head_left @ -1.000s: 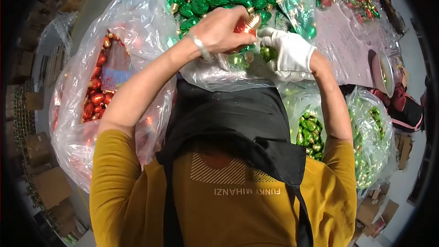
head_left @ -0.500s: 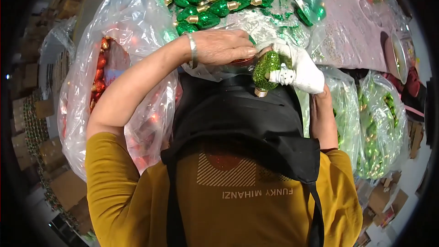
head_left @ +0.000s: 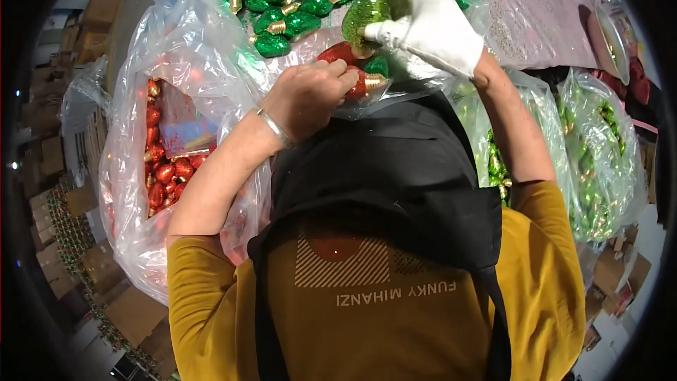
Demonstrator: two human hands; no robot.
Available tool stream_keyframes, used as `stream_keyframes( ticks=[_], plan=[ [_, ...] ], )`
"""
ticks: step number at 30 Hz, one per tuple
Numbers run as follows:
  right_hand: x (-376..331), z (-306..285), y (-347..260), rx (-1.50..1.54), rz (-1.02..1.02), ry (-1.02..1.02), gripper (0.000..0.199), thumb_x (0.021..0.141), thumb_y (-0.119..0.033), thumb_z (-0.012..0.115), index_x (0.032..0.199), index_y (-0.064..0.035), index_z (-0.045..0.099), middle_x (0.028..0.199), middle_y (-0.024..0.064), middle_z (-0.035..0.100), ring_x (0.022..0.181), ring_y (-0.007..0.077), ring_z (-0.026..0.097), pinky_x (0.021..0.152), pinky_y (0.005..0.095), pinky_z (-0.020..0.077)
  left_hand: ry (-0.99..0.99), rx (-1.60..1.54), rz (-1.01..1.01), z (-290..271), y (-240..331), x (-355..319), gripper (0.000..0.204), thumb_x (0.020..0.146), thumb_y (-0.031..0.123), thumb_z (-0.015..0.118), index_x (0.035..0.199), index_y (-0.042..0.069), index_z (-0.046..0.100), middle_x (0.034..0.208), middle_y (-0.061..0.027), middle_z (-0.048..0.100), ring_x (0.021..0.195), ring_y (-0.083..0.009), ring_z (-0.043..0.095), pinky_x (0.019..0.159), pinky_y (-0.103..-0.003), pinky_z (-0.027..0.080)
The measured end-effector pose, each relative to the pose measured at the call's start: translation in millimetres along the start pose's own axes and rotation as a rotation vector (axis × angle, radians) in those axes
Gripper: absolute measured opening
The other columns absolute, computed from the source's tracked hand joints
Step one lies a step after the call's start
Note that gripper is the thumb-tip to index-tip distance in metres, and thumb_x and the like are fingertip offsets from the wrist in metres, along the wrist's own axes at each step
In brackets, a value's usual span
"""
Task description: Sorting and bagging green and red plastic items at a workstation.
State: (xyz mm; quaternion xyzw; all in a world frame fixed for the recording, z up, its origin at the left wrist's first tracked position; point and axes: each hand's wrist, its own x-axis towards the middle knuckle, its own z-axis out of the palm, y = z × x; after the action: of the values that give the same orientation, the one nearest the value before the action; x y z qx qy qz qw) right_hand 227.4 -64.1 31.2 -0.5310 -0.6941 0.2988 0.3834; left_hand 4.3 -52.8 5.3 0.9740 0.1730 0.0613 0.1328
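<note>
At the near edge of the work table my left hand (head_left: pixel 310 95), bare with a bracelet at the wrist, is closed on a red glitter bulb ornament (head_left: pixel 358 89). The bulb's gold screw base points right. Above and to its right, my right hand (head_left: pixel 434 25), in a white glove, grips a light green glitter bulb ornament (head_left: pixel 363 15) between thumb and fingers. Just beyond my left hand lies another red piece (head_left: pixel 336 52), partly hidden. A dark green bulb (head_left: pixel 377 65) shows between the two hands.
A pile of dark green bulb ornaments (head_left: pixel 289 0) covers the table's far side. At left, a clear plastic bag (head_left: pixel 123 190) holds red bulbs (head_left: pixel 166 176). Bags of light green ornaments (head_left: pixel 592 190) stand at right. A black apron (head_left: pixel 381 162) covers my lap.
My right hand has moved up and away with the light green bulb. My left hand has drawn back left and now grips a red bulb. The head view has shifted slightly.
</note>
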Motion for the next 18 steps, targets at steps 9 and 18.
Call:
stream_keyframes(
  ticks=[9,18],
  plan=[
    [8.1,-5.8,-30.3,-0.118,0.202,-0.319,0.040,0.077,-0.012,0.071,0.113,-0.0012,0.056,0.101,0.0108,0.065,0.087,0.0187,0.064,0.077,0.0293,0.0510,0.136,0.031,0.039,13.3,-7.0,0.5,0.025,0.077,0.006,0.053,0.101,0.006,0.061,0.089,-0.0134,0.061,0.078,-0.0312,0.060,0.068,-0.041,0.049],
    [12.9,12.2,-4.4,-0.570,-0.473,-0.250,0.028,0.076,-0.013,0.066,0.102,-0.0066,0.056,0.096,0.0105,0.057,0.088,0.0294,0.060,0.070,0.0361,0.0514,0.109,0.010,-0.026,11.9,-23.2,8.2,0.011,0.080,0.009,0.055,0.090,0.005,0.058,0.083,-0.0124,0.059,0.077,-0.0323,0.060,0.067,-0.042,0.048]
  ],
)
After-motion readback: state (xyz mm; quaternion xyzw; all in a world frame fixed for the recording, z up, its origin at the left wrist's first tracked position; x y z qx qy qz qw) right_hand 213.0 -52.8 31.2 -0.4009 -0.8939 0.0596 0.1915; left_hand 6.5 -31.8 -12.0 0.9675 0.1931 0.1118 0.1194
